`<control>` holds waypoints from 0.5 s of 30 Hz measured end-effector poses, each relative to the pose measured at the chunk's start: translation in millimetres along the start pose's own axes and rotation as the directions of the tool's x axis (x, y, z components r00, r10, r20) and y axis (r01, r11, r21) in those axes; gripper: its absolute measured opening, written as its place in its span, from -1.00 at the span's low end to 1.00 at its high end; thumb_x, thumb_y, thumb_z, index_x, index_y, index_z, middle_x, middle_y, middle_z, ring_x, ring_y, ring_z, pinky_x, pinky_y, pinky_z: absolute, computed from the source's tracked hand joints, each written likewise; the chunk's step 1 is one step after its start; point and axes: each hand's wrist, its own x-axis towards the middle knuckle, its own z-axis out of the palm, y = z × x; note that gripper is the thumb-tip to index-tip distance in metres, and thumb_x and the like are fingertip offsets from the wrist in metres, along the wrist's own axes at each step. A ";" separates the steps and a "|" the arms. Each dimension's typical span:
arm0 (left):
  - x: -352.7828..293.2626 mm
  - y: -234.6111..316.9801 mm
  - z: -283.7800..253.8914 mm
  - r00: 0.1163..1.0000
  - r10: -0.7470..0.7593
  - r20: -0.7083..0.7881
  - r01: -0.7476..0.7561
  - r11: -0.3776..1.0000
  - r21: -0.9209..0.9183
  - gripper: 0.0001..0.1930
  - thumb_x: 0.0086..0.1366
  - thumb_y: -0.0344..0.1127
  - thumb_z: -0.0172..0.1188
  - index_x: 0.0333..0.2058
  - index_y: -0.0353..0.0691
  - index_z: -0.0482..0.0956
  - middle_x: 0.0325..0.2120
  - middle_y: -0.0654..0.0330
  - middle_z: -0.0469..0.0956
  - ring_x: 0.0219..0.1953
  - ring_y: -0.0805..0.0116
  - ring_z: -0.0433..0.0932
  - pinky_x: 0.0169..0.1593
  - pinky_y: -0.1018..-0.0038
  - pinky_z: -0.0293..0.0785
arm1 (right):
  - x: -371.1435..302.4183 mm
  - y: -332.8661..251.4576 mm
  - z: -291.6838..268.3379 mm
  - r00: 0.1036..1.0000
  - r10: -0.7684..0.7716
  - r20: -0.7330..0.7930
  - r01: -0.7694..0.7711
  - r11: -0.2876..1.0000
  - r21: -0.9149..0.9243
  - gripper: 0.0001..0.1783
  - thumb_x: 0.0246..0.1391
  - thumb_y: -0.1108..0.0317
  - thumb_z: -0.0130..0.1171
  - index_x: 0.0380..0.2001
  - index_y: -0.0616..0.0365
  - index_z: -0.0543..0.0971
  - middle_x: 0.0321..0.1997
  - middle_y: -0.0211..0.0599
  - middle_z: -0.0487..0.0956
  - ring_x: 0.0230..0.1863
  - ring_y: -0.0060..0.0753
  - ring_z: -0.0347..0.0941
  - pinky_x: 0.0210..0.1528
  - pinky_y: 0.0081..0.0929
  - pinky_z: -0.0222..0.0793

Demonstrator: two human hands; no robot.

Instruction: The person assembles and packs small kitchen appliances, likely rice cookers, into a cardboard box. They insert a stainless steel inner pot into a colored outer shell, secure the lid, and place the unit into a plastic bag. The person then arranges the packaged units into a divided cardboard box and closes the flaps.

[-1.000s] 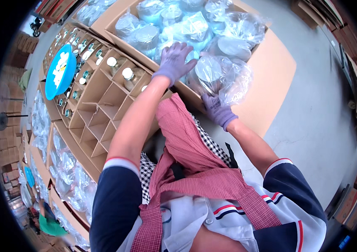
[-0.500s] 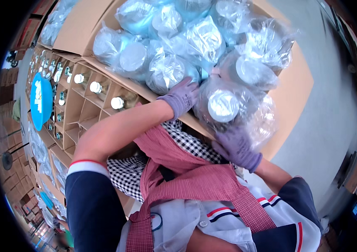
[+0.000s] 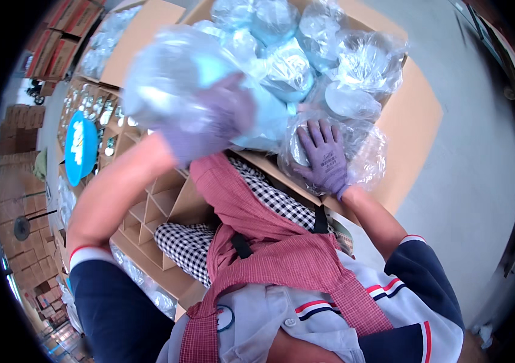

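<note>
My left hand (image 3: 206, 127), in a purple work glove, grips a clear, round-ended container in a plastic bag (image 3: 169, 72). Both are smeared by motion, above the left side of an open cardboard carton (image 3: 412, 151). That carton holds several similar bagged containers (image 3: 290, 66), closely packed, with a bluish tint between them. Fingers spread, my right hand (image 3: 324, 157) in its matching glove lies flat on a bagged container at the carton's near right corner. What the bags hold cannot be made out exactly.
To the left stands a divided carton (image 3: 154, 206) with cardboard cells, its far cells holding glass bottles. A blue basin (image 3: 80, 148) with small white pieces rests on it. Another carton of bagged items (image 3: 109, 45) is at the far left. Stacked boxes (image 3: 57, 48) stand beyond.
My left hand has lifted a bagged container and swung it up and left. My right hand has moved from the carton's near edge onto a bagged container, fingers spread.
</note>
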 end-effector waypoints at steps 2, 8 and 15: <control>-51.2 1.8 -82.2 0.966 -0.182 -0.185 0.152 0.975 -0.164 -0.69 -0.23 -0.41 0.35 -0.43 -0.26 0.48 -0.28 0.09 0.48 -0.05 0.08 0.47 0.23 0.16 0.31 | -7.2 4.6 6.6 0.981 -0.081 -0.174 0.094 0.993 0.070 -0.20 -0.09 -0.07 0.24 0.16 0.19 0.35 0.26 0.06 0.27 0.29 0.12 0.14 0.33 0.09 -0.03; -255.9 114.2 -53.7 0.144 -0.985 -0.092 0.202 0.120 -0.972 -0.45 0.15 -0.22 0.25 0.09 -0.34 0.43 -0.05 0.04 0.56 -0.05 0.27 0.57 0.06 0.40 0.49 | -21.4 -32.6 -114.4 0.619 -0.038 -0.784 0.450 0.836 0.315 -0.35 -0.03 0.23 0.14 0.14 0.30 0.37 0.22 0.09 0.36 0.25 0.07 0.26 0.30 -0.11 0.11; -251.2 224.9 89.9 -0.120 -0.985 0.128 -0.230 -0.098 -0.968 -0.43 0.21 -0.35 0.20 0.19 -0.30 0.30 0.07 0.17 0.40 0.18 0.27 0.33 0.27 0.30 0.18 | 97.1 -176.2 -157.3 0.739 -0.673 -0.032 0.556 0.582 0.594 -0.54 0.28 0.05 -0.18 0.05 0.03 0.51 0.03 -0.09 0.56 0.02 -0.09 0.50 0.16 -0.26 0.30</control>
